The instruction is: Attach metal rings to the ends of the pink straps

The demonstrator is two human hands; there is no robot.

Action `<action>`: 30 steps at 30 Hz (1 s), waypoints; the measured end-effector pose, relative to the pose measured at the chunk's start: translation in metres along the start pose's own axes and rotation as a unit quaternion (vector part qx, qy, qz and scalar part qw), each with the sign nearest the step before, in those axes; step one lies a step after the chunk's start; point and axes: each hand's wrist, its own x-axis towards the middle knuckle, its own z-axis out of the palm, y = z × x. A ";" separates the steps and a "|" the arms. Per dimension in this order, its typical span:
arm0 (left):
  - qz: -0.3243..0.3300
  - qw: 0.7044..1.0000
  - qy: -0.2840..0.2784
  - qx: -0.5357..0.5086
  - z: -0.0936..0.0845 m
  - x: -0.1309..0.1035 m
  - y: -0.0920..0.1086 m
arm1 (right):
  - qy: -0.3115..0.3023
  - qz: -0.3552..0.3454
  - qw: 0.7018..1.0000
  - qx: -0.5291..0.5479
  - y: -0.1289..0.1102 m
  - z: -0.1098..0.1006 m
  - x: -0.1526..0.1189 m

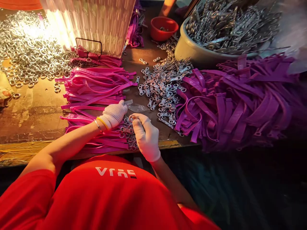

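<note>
Your right hand point(146, 137) pinches a ring point(131, 118) between thumb and fingers, near the table's front edge. The fingers of your left hand point(114, 114), just beside it, are curled inward; whether they grip anything cannot be told. Small metal links point(129, 133) lie between your hands. Pink straps point(93, 91) lie beneath and beyond your left wrist. A larger heap of links point(165, 84) lies beyond your right hand, bordered by purple straps point(240, 102). Loose rings point(31, 54) cover the table's far left.
</note>
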 end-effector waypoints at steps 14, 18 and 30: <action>-0.071 0.880 -0.061 -0.465 -0.050 -0.112 -0.049 | -0.163 -0.158 0.974 -0.025 -0.026 0.022 0.018; -0.089 0.870 -0.031 -0.483 -0.040 -0.132 -0.050 | -0.203 -0.196 0.948 -0.150 -0.044 0.032 0.018; 0.085 0.971 0.017 -0.221 -0.031 -0.144 -0.067 | -0.166 -0.246 0.914 -0.276 -0.047 0.044 0.002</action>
